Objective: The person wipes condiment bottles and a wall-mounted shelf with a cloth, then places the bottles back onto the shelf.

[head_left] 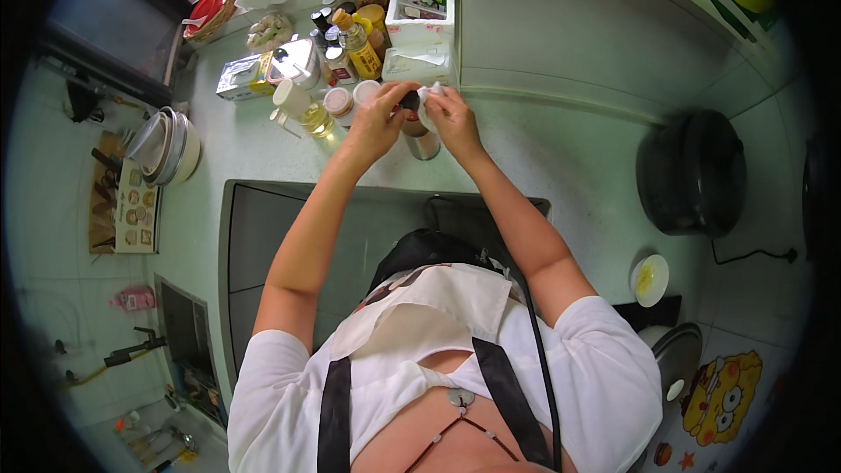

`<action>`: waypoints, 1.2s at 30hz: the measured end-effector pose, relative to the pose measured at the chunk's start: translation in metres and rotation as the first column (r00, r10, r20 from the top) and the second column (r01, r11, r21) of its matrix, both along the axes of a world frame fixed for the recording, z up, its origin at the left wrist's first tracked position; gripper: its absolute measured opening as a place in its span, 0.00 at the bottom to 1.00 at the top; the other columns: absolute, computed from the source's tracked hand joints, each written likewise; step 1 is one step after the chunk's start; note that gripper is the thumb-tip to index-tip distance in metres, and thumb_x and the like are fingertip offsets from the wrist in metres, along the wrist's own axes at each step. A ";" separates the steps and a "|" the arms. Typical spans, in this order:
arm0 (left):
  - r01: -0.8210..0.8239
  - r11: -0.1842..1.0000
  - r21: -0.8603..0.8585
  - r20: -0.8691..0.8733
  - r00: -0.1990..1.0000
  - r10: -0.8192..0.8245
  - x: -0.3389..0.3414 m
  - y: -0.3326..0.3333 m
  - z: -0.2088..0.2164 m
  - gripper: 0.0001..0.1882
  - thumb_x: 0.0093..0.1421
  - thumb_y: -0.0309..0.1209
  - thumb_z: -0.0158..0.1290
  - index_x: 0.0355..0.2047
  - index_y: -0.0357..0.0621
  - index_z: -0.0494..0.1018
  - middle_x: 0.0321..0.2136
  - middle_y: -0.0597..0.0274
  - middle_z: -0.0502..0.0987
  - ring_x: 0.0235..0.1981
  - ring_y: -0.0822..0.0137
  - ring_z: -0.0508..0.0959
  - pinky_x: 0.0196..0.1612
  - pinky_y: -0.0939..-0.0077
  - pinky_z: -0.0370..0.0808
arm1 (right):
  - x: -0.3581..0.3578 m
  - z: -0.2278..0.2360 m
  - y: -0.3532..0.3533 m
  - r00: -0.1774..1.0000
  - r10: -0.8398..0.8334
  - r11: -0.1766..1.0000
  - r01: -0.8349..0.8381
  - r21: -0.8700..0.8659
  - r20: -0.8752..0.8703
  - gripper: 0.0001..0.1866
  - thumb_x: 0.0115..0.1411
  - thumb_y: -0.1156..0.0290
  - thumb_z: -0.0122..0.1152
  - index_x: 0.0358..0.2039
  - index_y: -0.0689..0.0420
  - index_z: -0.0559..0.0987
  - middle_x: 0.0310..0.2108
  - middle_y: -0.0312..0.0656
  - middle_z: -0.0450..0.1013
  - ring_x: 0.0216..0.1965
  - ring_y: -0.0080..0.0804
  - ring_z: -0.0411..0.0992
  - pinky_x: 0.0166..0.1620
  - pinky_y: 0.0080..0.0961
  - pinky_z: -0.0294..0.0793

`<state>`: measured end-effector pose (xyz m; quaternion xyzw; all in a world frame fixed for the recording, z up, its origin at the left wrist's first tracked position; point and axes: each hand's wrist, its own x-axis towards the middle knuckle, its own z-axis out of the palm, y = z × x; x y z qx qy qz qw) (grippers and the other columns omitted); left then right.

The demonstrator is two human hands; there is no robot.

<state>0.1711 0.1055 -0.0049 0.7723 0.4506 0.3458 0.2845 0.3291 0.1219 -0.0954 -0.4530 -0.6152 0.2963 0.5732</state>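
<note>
My arms reach forward over the counter (578, 149) to a clear jar (424, 147) with a dark top. My left hand (377, 127) is closed around the jar's upper part from the left. On its other side, my right hand (457, 130) pinches a crumpled white cloth or tissue (427, 114) against the jar. The fingers partly cover the jar's top and neck. Left of my left hand stand two small jars with pale lids, one of them a seasoning jar (338, 105), and a glass oil jug (307, 109) with a white top.
Bottles (359, 48) and a white bin of packets (420, 28) crowd the back. A dark round pot (692, 171) and a white bowl (649, 280) with yellow residue are at right. Stacked bowls (180, 149) and a sink (194, 350) are at left. A counter opening (229, 236) lies before me.
</note>
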 end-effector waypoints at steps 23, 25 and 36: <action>0.065 0.993 0.099 -0.019 0.998 -0.063 0.004 0.007 -0.004 0.23 0.50 0.14 0.46 0.48 0.40 0.68 0.47 0.55 0.70 0.49 0.57 0.71 0.49 0.70 0.70 | 0.028 -0.027 0.039 0.959 0.268 0.924 -0.284 -0.256 -0.094 0.13 0.59 0.66 0.55 0.35 0.64 0.79 0.37 0.44 0.75 0.36 0.33 0.73 0.41 0.25 0.70; 0.083 0.994 0.075 0.042 0.995 -0.087 0.002 0.009 -0.007 0.23 0.50 0.14 0.47 0.48 0.40 0.69 0.48 0.55 0.69 0.50 0.58 0.71 0.50 0.70 0.70 | 0.032 -0.045 0.037 0.962 0.271 0.925 -0.250 -0.284 0.033 0.13 0.58 0.66 0.56 0.35 0.62 0.80 0.35 0.43 0.75 0.35 0.31 0.73 0.40 0.25 0.70; -0.309 0.944 0.116 -0.139 0.936 0.324 0.021 0.001 -0.007 0.21 0.48 0.28 0.61 0.43 0.42 0.70 0.40 0.56 0.71 0.40 0.59 0.74 0.42 0.69 0.73 | 0.031 -0.019 0.030 0.958 0.206 0.928 -0.256 -0.270 -0.201 0.10 0.58 0.71 0.56 0.37 0.63 0.78 0.35 0.42 0.75 0.35 0.29 0.73 0.39 0.23 0.70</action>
